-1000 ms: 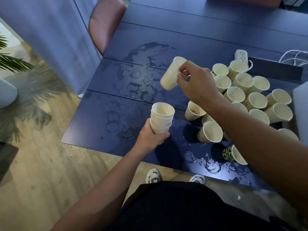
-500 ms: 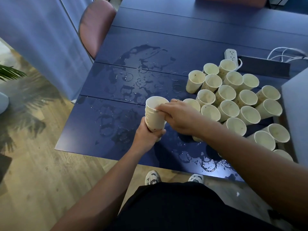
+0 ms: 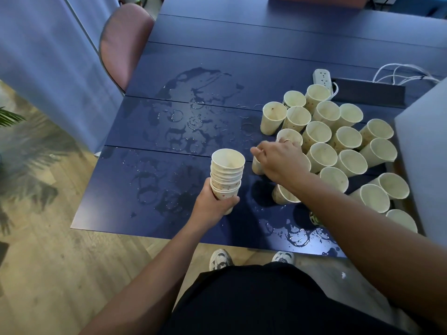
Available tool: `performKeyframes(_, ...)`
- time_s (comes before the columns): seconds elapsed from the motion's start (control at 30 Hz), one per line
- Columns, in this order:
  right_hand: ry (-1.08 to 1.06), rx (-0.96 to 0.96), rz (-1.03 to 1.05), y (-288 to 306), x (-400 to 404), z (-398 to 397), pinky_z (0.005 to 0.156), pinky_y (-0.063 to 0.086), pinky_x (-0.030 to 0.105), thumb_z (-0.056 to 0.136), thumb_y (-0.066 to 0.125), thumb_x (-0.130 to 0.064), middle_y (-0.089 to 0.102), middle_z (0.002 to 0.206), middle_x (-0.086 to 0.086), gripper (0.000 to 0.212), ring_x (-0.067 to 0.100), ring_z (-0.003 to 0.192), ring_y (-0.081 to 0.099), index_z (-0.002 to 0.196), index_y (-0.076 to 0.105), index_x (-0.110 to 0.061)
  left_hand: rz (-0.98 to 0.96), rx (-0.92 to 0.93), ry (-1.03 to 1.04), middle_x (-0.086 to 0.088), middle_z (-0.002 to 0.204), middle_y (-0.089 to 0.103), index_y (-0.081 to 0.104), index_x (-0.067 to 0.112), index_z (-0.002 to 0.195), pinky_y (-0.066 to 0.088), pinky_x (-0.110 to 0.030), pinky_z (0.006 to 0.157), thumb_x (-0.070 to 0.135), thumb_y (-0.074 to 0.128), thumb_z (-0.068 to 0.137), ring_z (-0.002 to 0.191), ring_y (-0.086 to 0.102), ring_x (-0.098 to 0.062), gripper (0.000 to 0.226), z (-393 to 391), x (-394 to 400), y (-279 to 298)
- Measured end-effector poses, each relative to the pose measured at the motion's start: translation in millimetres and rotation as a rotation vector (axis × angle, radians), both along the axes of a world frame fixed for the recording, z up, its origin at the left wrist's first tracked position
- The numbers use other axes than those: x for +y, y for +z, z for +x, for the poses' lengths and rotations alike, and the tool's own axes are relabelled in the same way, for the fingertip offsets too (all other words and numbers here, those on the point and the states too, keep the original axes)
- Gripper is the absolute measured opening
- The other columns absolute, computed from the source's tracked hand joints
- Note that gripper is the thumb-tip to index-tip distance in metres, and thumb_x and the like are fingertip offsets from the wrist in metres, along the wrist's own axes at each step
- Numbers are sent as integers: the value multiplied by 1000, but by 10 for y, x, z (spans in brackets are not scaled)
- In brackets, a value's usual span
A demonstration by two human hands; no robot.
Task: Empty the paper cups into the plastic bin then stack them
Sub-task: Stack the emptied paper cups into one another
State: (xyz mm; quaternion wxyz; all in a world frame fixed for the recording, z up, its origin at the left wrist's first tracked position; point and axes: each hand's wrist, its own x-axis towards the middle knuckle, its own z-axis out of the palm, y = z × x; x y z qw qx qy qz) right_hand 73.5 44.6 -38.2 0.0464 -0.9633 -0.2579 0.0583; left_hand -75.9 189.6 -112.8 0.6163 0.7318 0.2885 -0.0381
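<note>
Left hand point(image 3: 212, 204) grips base of nested paper cup stack point(image 3: 227, 174), upright above wet blue table point(image 3: 242, 56). Right hand point(image 3: 278, 158) reaches over single cup point(image 3: 257, 165) at cluster edge; grasp hidden, cannot tell. Loose cups point(image 3: 338, 141) crowd right; power strip point(image 3: 321, 78) behind.

The cluster of paper cups point(image 3: 329, 141) is crowding the dark blue table point(image 3: 266, 54), with rims standing close together or touching and leaving little room for fingers between them. Left of the cluster, open tabletop is lying under puddles point(image 3: 193, 122). Behind the cluster, a power strip point(image 3: 321, 78) and cables point(image 3: 401, 73) are blocking approach. Right of it, a grey box point(image 3: 425, 151) is walling off that side.
</note>
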Motion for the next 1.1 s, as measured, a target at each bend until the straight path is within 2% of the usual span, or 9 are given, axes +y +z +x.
performKeyframes(0.2, 33, -13, -129, -192, -28, 17, 91, 29, 42, 97, 57, -31, 69, 98, 5, 12, 29, 108, 58, 103, 68, -28, -1, 27, -31, 12, 109, 67, 53, 30, 118, 57, -34, 86, 29, 86, 76, 101, 65, -10, 53, -10, -14, -67)
performKeyframes(0.3, 36, -41, 131, -167, -42, 74, 92, 35, 44, 96, 60, -29, 74, 99, 3, 20, 30, 99, 60, 113, 70, -26, 10, 36, -36, 12, 111, 67, 53, 30, 121, 55, -31, 85, 30, 86, 76, 102, 65, -9, 56, -8, 0, -68)
performKeyframes(0.43, 67, -70, 563, 77, -5, 109, 81, 48, 40, 95, 65, -24, 74, 96, 3, 18, 24, 89, 57, 109, 73, -15, 3, 49, -31, 12, 111, 67, 53, 28, 121, 51, -22, 77, 27, 86, 77, 102, 64, -7, 55, -10, 17, -54)
performKeyframes(0.53, 62, -65, 700, 258, 4, 119, 79, 47, 33, 96, 64, -26, 68, 95, 1, 19, 18, 89, 55, 111, 71, -17, 2, 55, -39, 12, 111, 66, 53, 28, 121, 49, -20, 76, 27, 86, 77, 102, 63, -6, 54, -2, 20, -54)
performKeyframes(0.6, 148, -55, 755, 342, -8, 87, 77, 46, 30, 95, 66, -24, 60, 88, -16, 18, 14, 85, 52, 109, 71, -14, -5, 57, -38, 13, 110, 66, 53, 29, 120, 49, -20, 75, 28, 85, 78, 101, 63, -6, 53, 11, 20, -50)
performKeyframes(0.7, 348, -11, 752, 387, -28, 36, 76, 44, 26, 93, 68, -21, 52, 89, -33, 17, 13, 83, 52, 104, 73, -9, -21, 53, -27, 11, 109, 67, 54, 29, 119, 53, -25, 78, 28, 85, 78, 101, 64, -8, 51, 43, 10, -52)
performKeyframes(0.83, 384, 76, 671, 278, -58, 38, 75, 46, 35, 94, 64, -25, 59, 90, -20, 20, 20, 84, 53, 104, 73, -10, -15, 46, -38, 10, 109, 68, 54, 30, 118, 57, -37, 88, 30, 86, 76, 101, 65, -10, 53, 88, -14, -74)
performKeyframes(0.93, 450, 125, 613, 122, -51, -62, 79, 38, 31, 97, 57, -29, 62, 91, -13, 28, 17, 85, 45, 110, 73, -11, -8, 28, -35, 11, 110, 68, 54, 29, 121, 56, -36, 89, 28, 86, 75, 102, 64, -9, 56, 118, -34, -67)
performKeyframes(1.1, 453, 136, 478, -36, -148, -265, 94, 41, 47, 101, 47, -46, 60, 130, -8, 46, 19, 110, 45, 140, 55, -23, -33, -8, -30, 10, 108, 70, 54, 34, 120, 59, -42, 87, 29, 86, 70, 101, 67, -12, 60, 117, -33, -74)
